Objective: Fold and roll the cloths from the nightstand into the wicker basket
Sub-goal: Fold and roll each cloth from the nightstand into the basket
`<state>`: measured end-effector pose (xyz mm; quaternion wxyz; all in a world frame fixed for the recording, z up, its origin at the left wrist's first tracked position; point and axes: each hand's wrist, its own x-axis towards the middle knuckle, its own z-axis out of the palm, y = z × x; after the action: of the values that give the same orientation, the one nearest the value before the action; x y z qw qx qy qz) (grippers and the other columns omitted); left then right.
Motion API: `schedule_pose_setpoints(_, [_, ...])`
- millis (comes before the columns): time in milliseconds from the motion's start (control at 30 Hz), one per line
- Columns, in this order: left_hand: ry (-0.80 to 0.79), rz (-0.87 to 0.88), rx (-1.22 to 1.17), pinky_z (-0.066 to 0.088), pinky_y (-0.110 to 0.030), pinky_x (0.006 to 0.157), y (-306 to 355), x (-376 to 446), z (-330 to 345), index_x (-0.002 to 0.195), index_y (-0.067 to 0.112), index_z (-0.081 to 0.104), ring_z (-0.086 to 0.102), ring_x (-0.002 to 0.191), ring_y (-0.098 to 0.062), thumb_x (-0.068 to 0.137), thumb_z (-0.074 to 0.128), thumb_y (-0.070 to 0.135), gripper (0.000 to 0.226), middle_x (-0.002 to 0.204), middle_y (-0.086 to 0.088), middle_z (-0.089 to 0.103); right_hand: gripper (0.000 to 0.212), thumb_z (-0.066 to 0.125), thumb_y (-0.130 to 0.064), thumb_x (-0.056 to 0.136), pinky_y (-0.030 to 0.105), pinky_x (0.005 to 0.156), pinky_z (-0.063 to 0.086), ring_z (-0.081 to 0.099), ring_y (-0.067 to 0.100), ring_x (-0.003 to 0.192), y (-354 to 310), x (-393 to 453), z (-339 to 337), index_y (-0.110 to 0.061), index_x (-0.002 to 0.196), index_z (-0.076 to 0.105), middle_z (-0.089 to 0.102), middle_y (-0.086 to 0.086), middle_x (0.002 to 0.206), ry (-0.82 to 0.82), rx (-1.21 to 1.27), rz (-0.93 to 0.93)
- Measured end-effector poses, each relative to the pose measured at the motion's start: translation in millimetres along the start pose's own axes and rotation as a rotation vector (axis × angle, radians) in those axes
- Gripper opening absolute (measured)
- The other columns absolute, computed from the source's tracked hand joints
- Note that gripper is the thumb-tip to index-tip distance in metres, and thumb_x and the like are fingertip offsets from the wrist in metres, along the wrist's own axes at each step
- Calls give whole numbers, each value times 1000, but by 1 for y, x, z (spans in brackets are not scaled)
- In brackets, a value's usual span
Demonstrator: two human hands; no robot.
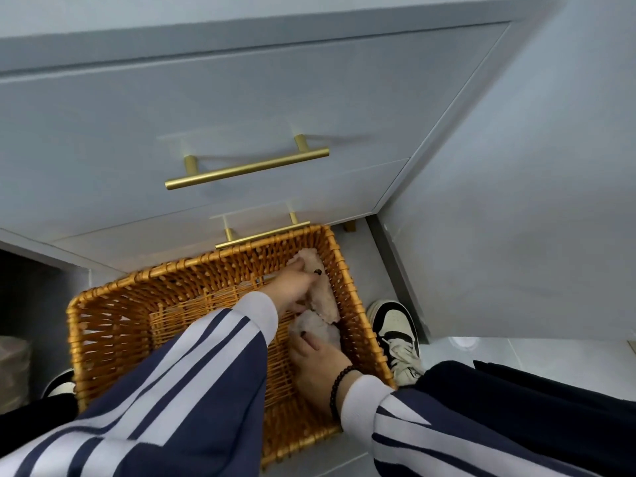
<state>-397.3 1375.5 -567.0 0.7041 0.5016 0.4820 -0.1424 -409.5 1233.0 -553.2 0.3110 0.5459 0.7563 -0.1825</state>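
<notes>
Down at six o'clock, both striped sleeves point(192, 390) reached into the wicker basket point(103, 325) on the floor. The right hand point(320, 359), beaded bracelet point(339, 380) at the wrist, lay on the nearer, paler rolled cloth point(318, 327) against the basket's three-o'clock wall, fingers curled over it by the look of it. Just beyond, the left hand point(296, 287) gripped the second rolled cloth point(323, 297), a pinkish fluffy one lying along the same wall, the two rolls touching end to end.

Those cloths looked soft, light and springy, so I'd judge a roll wants holding around its middle, wrapped snugly, or it will loosen; nothing fragile or slippery there.

At three o'clock, outside the basket, stood a black-and-white sneaker point(395, 333); any marking on it was too small to read. Farther off, at twelve, rose the grey nightstand point(241, 108) with its two brass drawer handles point(246, 168). No labels or writing could be read anywhere.
</notes>
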Motion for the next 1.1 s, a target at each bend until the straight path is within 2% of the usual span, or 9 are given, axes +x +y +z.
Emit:
schedule_pose_setpoints(67, [8,68,141,49,-42,93,0,4,2,142,27,31,49,117,-25,93,55,15,56,128,-3,47,38,43,-30,99,45,115,21,25,37,139,10,7,-9,-14,129,58,42,14,145,-86,-53,-29])
schedule_pose_setpoints(167, [49,185,387,46,-36,99,-3,11,6,107,19,47,53,111,-19,84,63,18,28,109,-1,55,42,48,-35,97,49,111,26,33,34,133,16,25,-12,-16,134,53,45,10,143,-196,-173,-6])
schedule_pose_setpoints(267, [105,157,527,43,-42,104,-15,29,10,138,16,31,49,120,-23,62,69,51,91,133,-6,48,47,41,-30,101,48,114,23,24,31,141,15,34,-15,-12,144,38,31,11,153,-157,-213,-51])
schedule_pose_setpoints(333, [136,143,593,41,-46,105,-24,39,14,145,22,13,46,122,-27,59,68,59,108,140,-8,36,45,34,-23,103,40,115,19,23,28,142,13,40,-7,-5,145,33,29,11,154,-166,-80,-106])
schedule_pose_setpoints(433, [140,174,662,39,-45,107,-21,30,16,146,19,0,42,127,-32,71,70,42,105,145,-12,27,46,36,-25,102,38,115,25,32,28,138,13,47,6,-7,144,35,34,14,151,-204,8,-81])
schedule_pose_setpoints(500, [139,196,688,37,-43,109,-21,32,13,147,15,-1,39,130,-32,75,70,31,102,146,-12,26,51,32,-28,102,44,118,17,22,31,142,15,44,12,-6,147,28,27,14,154,-220,-106,-26])
schedule_pose_setpoints(733, [195,243,658,45,-43,99,-18,26,14,144,4,8,55,116,-33,85,66,29,87,130,-18,50,53,37,-31,101,50,117,7,11,38,145,22,21,21,-10,149,26,22,14,156,-233,-229,-23])
schedule_pose_setpoints(933, [259,223,597,45,-42,96,-19,20,20,143,16,13,57,112,-34,82,66,38,84,125,-13,55,53,36,-31,101,47,119,6,9,37,145,25,12,35,-8,148,27,23,13,156,-177,-44,103])
schedule_pose_setpoints(1100, [272,204,492,40,-43,103,-30,23,31,146,34,-6,51,122,-34,81,68,34,98,141,-10,42,55,37,-31,101,46,117,-4,7,33,146,18,12,35,-8,149,23,22,11,157,-166,16,163])
